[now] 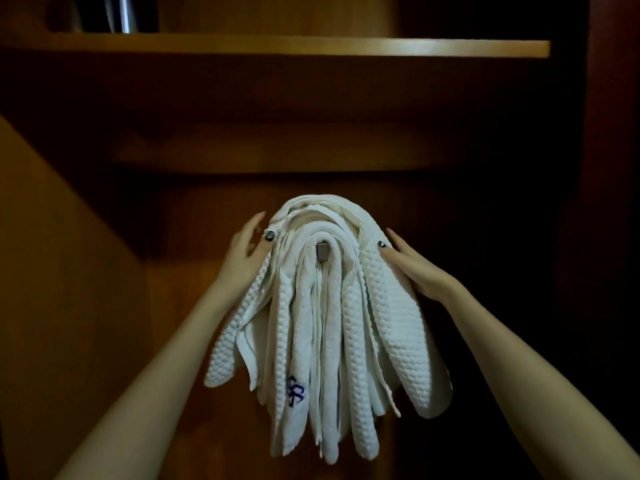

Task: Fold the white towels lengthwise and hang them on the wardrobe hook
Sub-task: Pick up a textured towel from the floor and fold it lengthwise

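Note:
Several white waffle-weave towels (349, 327) hang in a thick bundle, folded over a small metal hook (322, 252) on the wardrobe's back panel. One towel carries a blue embroidered mark (296, 396) low on the left. My left hand (244, 249) rests flat against the bundle's upper left side, fingers apart, thumb on the cloth. My right hand (414, 268) lies flat on the outermost towel at the upper right, fingers stretched out. Neither hand grips the cloth.
A wooden shelf (294, 46) runs across above, with a shiny metal object (121, 12) standing on it at the left. A second, darker ledge (277, 150) sits just above the towels. Wardrobe side walls close in on the left (52, 271) and right (606, 202).

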`<action>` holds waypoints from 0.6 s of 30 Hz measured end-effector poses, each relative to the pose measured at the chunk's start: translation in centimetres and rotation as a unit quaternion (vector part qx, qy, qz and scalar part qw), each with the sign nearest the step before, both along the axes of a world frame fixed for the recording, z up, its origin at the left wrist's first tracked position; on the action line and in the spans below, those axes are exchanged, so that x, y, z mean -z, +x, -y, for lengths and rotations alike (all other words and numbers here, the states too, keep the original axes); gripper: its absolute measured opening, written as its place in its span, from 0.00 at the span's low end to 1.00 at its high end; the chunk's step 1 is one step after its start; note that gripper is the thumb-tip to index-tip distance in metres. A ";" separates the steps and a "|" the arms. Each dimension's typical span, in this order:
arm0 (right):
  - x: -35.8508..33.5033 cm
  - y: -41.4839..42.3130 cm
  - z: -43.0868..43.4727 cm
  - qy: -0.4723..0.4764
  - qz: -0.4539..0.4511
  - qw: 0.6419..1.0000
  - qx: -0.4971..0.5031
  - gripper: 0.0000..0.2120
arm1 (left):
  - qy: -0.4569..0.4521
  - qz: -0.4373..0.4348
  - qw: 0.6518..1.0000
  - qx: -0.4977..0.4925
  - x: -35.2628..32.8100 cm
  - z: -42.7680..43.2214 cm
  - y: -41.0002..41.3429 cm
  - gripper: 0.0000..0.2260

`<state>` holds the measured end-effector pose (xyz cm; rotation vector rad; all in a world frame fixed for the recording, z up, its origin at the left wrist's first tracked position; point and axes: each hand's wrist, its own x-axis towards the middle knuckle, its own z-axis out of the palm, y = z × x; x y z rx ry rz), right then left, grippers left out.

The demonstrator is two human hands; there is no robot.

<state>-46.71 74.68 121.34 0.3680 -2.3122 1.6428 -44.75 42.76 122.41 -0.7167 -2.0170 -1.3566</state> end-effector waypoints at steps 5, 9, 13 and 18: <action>-1.2 0.1 -1.4 -0.029 -0.081 0.996 0.005 0.28 | 0.030 -0.026 0.998 0.048 0.7 -1.9 -1.2 0.21; -3.3 -0.3 -3.5 -0.034 -0.119 0.992 0.032 0.23 | 0.037 -0.046 0.998 0.028 0.9 -1.1 -1.9 0.19; 0.1 -1.3 -1.4 0.082 -0.080 0.991 0.068 0.30 | 0.031 -0.039 0.998 0.040 1.9 -1.1 -1.8 0.21; 3.0 1.3 3.1 -0.009 -0.260 0.958 0.117 0.26 | 0.031 -0.011 0.998 0.051 4.9 -0.5 -1.8 0.24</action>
